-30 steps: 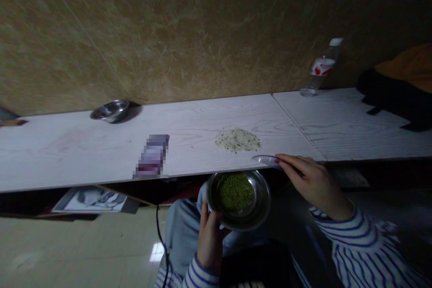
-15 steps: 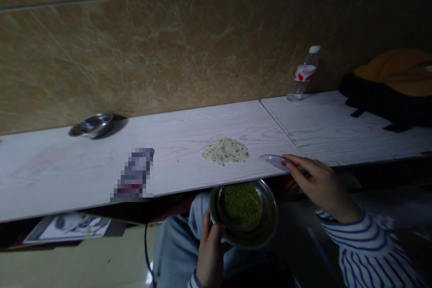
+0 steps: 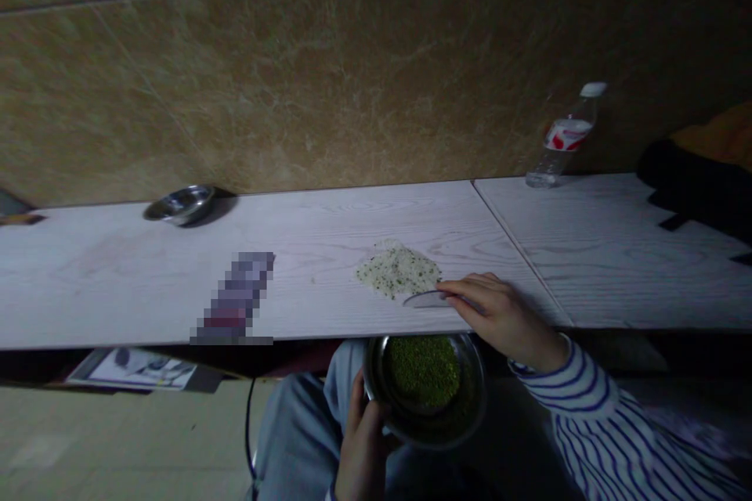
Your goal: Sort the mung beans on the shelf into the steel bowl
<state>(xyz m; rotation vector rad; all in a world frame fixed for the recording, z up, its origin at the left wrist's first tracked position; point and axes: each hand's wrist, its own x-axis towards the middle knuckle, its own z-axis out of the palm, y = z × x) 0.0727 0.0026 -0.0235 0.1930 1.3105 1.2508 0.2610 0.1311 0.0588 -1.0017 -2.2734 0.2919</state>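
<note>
My left hand [image 3: 367, 427] is closed on the left rim of a metal bowl [image 3: 473, 415], just below the table's front edge. Green beans [image 3: 423, 372] lie in the bowl. Between the thumb and fingers of my right hand [image 3: 499, 313] is a thin, clear plastic piece with a curved edge [image 3: 424, 299], perhaps a lid or disc; its full shape cannot be made out. It is low over the table, at the near right side of a pile of white grains mixed with green beans [image 3: 396, 268].
A second metal bowl [image 3: 182, 207] sits at the back left of the white table [image 3: 317, 219]. A blurred-out flat item [image 3: 238, 297] lies near the front edge. At the back right stand a water bottle [image 3: 564, 137] and a dark and orange cloth item [image 3: 699, 172].
My right hand has moved left with the clear plastic piece, from right of the pile to its near edge. My left hand keeps hold of the bowl. The view has shifted slightly.
</note>
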